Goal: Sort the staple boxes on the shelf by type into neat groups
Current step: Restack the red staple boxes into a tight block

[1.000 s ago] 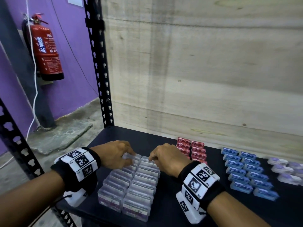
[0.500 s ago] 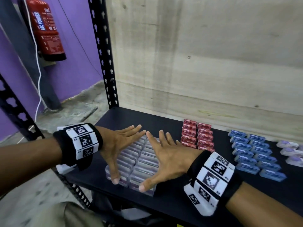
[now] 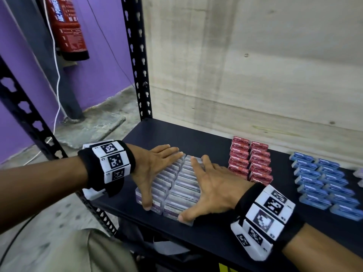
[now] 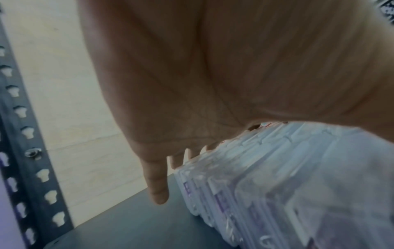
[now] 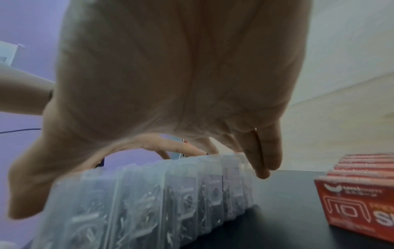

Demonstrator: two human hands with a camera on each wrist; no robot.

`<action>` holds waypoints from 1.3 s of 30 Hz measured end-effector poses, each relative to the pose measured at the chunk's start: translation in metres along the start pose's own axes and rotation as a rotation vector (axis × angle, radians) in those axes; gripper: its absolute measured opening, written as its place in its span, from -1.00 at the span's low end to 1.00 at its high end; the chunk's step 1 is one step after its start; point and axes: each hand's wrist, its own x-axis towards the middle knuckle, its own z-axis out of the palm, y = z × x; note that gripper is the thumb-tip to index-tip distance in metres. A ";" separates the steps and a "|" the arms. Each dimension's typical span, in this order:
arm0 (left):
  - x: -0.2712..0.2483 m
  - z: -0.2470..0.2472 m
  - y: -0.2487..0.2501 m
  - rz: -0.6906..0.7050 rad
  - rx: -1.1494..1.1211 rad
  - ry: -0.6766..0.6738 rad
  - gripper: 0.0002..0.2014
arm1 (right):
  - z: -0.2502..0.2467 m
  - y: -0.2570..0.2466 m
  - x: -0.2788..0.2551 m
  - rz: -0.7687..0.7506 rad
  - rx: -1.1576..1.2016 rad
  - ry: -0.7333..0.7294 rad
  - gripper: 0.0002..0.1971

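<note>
Two rows of clear plastic staple boxes with purple labels sit at the front left of the black shelf. My left hand lies flat over the left row, fingers straight, thumb down the front end. My right hand lies flat over the right row, thumb at the near front corner. In the left wrist view the clear boxes lie under the palm. The right wrist view shows the clear boxes under straight fingers. Red staple boxes stand in two rows to the right, then blue boxes.
Pale lilac boxes show at the far right edge. A plywood back panel closes the shelf behind. A perforated black upright stands at the back left corner. A red fire extinguisher hangs on the purple wall.
A second ago both hands had curled fingers at the far end of the clear boxes. They have since flattened and spread over the two rows, thumbs at the front. The camera has come closer.
</note>
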 end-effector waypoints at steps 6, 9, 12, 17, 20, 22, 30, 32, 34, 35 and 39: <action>-0.004 0.003 -0.016 -0.049 -0.009 -0.005 0.57 | -0.007 -0.016 0.016 -0.034 -0.025 0.035 0.49; -0.008 0.005 -0.026 -0.079 -0.012 -0.014 0.58 | -0.013 -0.027 0.026 -0.044 -0.035 0.041 0.50; -0.012 0.008 -0.034 -0.105 -0.005 -0.019 0.57 | -0.017 -0.037 0.034 -0.049 -0.042 0.053 0.51; -0.019 0.011 -0.046 -0.117 -0.013 -0.018 0.58 | -0.020 -0.052 0.044 -0.044 -0.056 0.043 0.52; -0.022 0.011 -0.048 -0.120 -0.026 -0.022 0.58 | -0.020 -0.056 0.048 -0.034 -0.055 0.037 0.53; -0.023 0.010 -0.046 -0.125 -0.017 -0.035 0.60 | -0.020 -0.054 0.049 -0.030 -0.034 0.025 0.55; -0.040 -0.020 -0.027 -0.108 -0.021 0.005 0.59 | -0.021 -0.032 0.027 -0.097 0.192 0.023 0.41; -0.042 -0.034 -0.017 -0.075 -0.032 0.040 0.55 | -0.021 -0.013 0.009 -0.109 0.240 0.116 0.32; -0.040 -0.046 -0.003 -0.022 -0.031 0.107 0.48 | -0.020 0.010 -0.010 -0.100 0.237 0.227 0.19; -0.037 -0.053 0.007 0.014 -0.031 0.162 0.42 | -0.020 0.024 -0.020 -0.079 0.232 0.289 0.09; -0.018 -0.074 0.056 0.145 -0.083 0.361 -0.08 | -0.015 0.078 -0.053 0.063 0.193 0.435 -0.46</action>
